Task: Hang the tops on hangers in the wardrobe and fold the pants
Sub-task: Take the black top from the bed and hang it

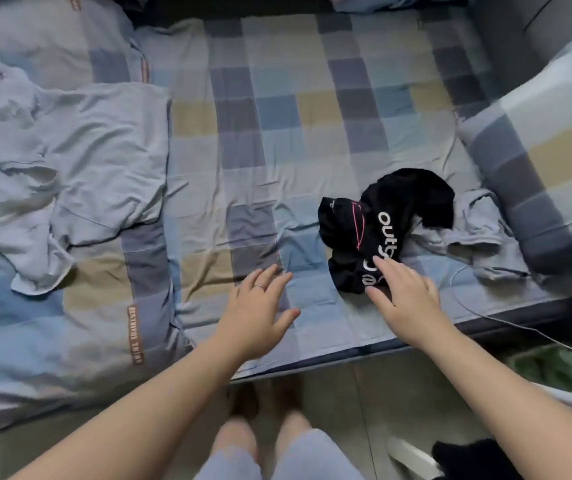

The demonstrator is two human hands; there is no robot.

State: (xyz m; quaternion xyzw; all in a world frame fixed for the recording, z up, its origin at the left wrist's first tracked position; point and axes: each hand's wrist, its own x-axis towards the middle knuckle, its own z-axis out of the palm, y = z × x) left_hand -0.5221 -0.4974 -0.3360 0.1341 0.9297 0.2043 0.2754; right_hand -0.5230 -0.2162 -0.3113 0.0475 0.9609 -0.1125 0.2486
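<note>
We judge little done: nothing on the bed (277,116) looks folded, and we see no hanger. A grey top (80,161) sprawls at 10 o'clock; a pillow (547,150) crowds 2 o'clock. The crumpled black garment (409,199) lies at 3 o'clock, our right hand (409,299) spread, fingertips touching it; left hand (260,306) spread nearby.

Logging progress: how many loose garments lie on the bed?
3: a black garment at the right hand, a grey one beside it, a pale top far left. More may be hidden.

Checked bed (260,150), black garment (412,194), grey top (80,161)
</note>
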